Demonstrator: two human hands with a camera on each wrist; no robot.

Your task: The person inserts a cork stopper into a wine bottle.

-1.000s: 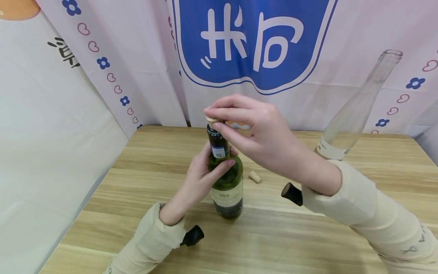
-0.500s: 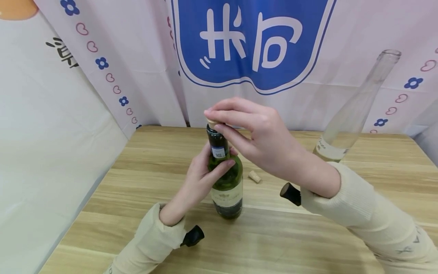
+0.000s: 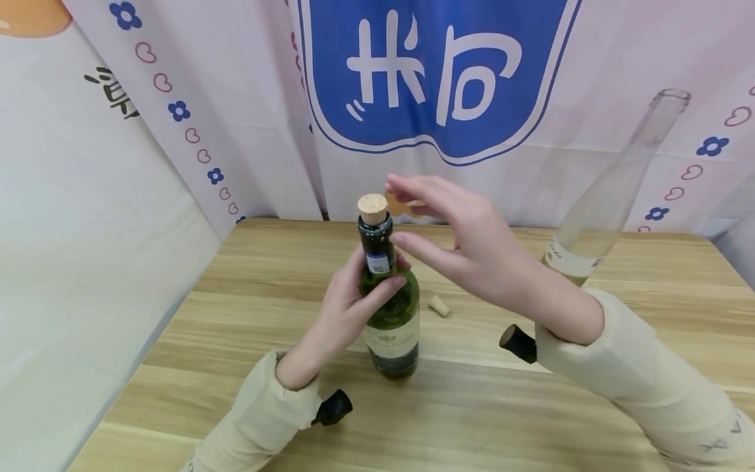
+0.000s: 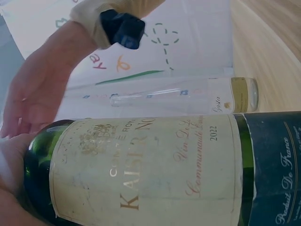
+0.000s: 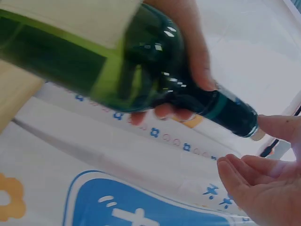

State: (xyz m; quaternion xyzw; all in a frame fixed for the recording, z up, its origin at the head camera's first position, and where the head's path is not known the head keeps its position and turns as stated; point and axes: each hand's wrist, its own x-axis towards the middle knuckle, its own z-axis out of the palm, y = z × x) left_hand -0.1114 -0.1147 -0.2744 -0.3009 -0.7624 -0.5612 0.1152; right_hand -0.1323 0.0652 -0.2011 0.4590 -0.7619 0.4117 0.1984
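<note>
The green bottle (image 3: 390, 308) stands upright on the bench (image 3: 236, 367), a cork (image 3: 373, 208) seated in its mouth. My left hand (image 3: 348, 305) wraps its shoulder — a firm grip. My right hand (image 3: 466, 246) hovers just beside the cork, fingers spread, holding nothing — a loose cork (image 3: 438, 305) lies nearby.

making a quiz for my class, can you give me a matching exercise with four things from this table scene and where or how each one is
Things:
1. green wine bottle
2. clear glass bottle
3. loose cork
4. right hand

States:
A. lying on the wooden table right of the green bottle
B. open, fingers spread beside the corked neck, not touching it
C. stands unstoppered at the table's far right
D. gripped at the shoulder by the left hand, a cork in its mouth

Pairs: 1-D, 2-C, 3-A, 4-B
</note>
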